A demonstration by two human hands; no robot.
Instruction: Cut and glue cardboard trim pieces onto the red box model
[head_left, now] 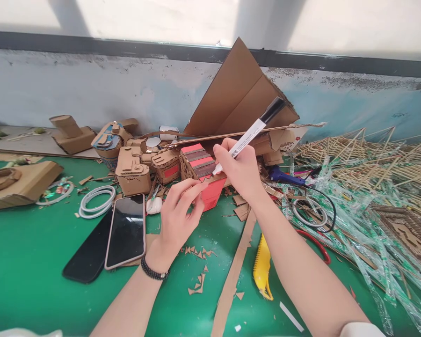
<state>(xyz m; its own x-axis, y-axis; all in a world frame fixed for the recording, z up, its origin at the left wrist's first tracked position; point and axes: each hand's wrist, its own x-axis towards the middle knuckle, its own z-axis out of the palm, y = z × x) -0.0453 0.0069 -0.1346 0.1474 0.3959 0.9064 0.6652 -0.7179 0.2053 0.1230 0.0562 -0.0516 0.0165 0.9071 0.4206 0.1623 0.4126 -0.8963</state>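
Note:
A white marker point(247, 139) with a black end is held in my right hand point(240, 171). Its tip points down at the top front edge of a red-and-brown cardboard box point(212, 194). On that edge lies a small zigzag-cut cardboard strip point(207, 177), with the fingertips of my left hand point(180, 210) pinched at its left end. My left fingers partly cover the front of the box. Small triangular cardboard scraps point(198, 252) and a long cardboard strip point(235, 271) lie on the green table below my hands.
Two phones point(126, 231) overlap at left, beside a coiled white cable point(97, 202). A yellow cutter point(263, 267) lies near my right forearm. Behind stand small cardboard models point(132, 171) and a large cardboard sheet point(243, 93). Wooden sticks point(372, 159) and clear wrappers point(358, 234) crowd the right.

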